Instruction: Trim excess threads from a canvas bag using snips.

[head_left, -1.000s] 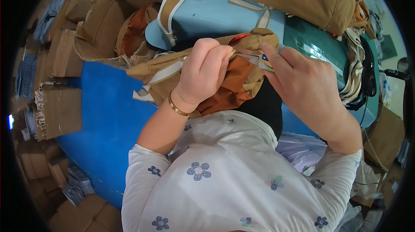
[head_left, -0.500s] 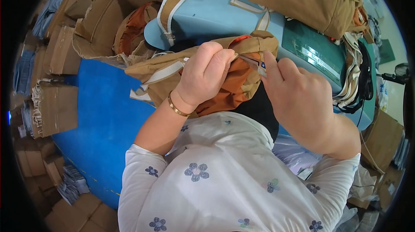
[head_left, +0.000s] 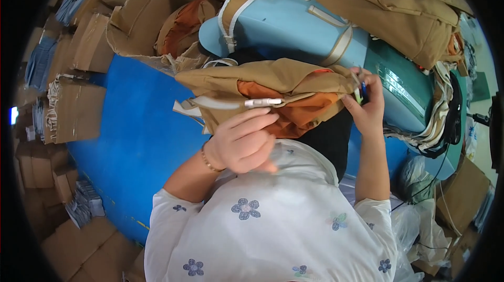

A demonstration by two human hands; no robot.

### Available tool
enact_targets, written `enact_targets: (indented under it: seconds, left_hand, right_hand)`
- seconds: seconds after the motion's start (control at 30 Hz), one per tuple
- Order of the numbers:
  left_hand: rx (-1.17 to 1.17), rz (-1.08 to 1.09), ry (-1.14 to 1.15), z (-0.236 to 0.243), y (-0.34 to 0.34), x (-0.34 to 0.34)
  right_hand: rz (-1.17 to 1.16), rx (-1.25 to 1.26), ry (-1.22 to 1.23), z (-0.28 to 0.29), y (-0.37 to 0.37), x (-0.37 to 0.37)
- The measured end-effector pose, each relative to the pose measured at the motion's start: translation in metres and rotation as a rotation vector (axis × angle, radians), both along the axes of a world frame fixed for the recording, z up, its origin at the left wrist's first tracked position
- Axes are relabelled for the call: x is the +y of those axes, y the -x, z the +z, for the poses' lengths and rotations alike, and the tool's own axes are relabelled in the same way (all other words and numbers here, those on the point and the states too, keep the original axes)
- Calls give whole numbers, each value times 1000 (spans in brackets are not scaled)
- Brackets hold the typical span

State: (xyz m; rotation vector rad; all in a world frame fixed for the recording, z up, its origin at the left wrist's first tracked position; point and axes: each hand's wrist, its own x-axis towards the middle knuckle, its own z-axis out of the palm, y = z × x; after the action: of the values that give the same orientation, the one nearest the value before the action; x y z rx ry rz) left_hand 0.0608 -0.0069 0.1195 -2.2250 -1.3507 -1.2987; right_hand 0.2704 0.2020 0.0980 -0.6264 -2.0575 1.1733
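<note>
A tan fabric bag (head_left: 210, 82) with orange lining (head_left: 294, 114) and white straps lies across my lap. A pale clip-like fitting (head_left: 262, 102) sits on it, just above my left hand (head_left: 241, 143), whose fingers are loosely bent and apart, partly blurred, with nothing visible in them. At the bag's right end my right hand (head_left: 367, 101) is closed on a small cutting tool (head_left: 359, 89) with a grey blade and blue and yellow parts; its thumb is at the fabric.
A light blue machine housing (head_left: 278, 30), with a green panel (head_left: 396, 87), carries more tan bags (head_left: 399, 19). Torn cardboard boxes (head_left: 134, 24) and folded blue-grey stacks (head_left: 39, 66) line the left, beside a blue surface (head_left: 131, 119).
My left hand has let go of the bag's upper part and moved down, exposing the pale fitting. My right hand and the tool have moved rightward and upward; the view has shifted slightly.
</note>
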Motion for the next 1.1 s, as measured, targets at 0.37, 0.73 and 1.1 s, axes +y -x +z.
enact_targets:
  seconds: [0.37, 0.73, 1.1]
  left_hand:
    - [-81, 416, 393, 16, 48, 9]
    - [-290, 243, 920, -5, 19, 15]
    - [194, 240, 775, 17, -14, 34]
  right_hand:
    - [1, 299, 178, -32, -26, -31]
    - [-126, 250, 246, -54, -52, -39]
    - [-89, 256, 331, -47, -33, -40]
